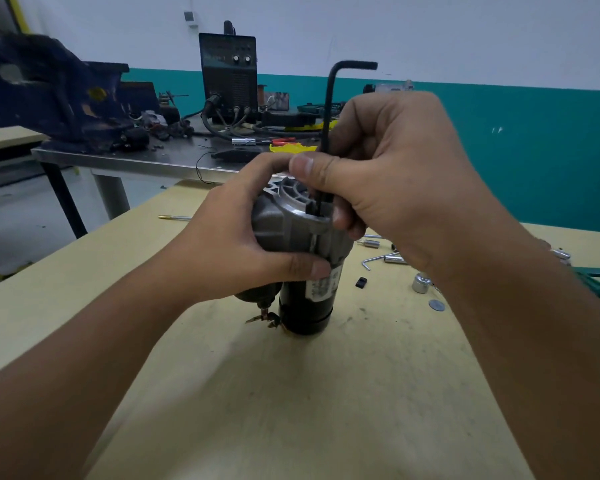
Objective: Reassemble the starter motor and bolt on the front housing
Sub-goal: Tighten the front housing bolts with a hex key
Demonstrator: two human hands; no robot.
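The starter motor (309, 299) stands upright on the yellow table (291, 393), black body down and grey front housing (291, 216) on top. My left hand (232, 244) grips the housing from the left, thumb across its front. My right hand (388, 174) pinches the long shaft of a black hex key (329, 102), which stands upright with its short arm pointing right. The key's lower tip sits in a recess at the housing's right edge. The bolt itself is hidden.
Loose sockets, a small silver hex key (371, 261), a washer (436, 305) and a small black piece (361, 282) lie on the table to the right. Behind stands a metal bench (118, 161) with a blue vise (49, 95) and a black welding machine (228, 77).
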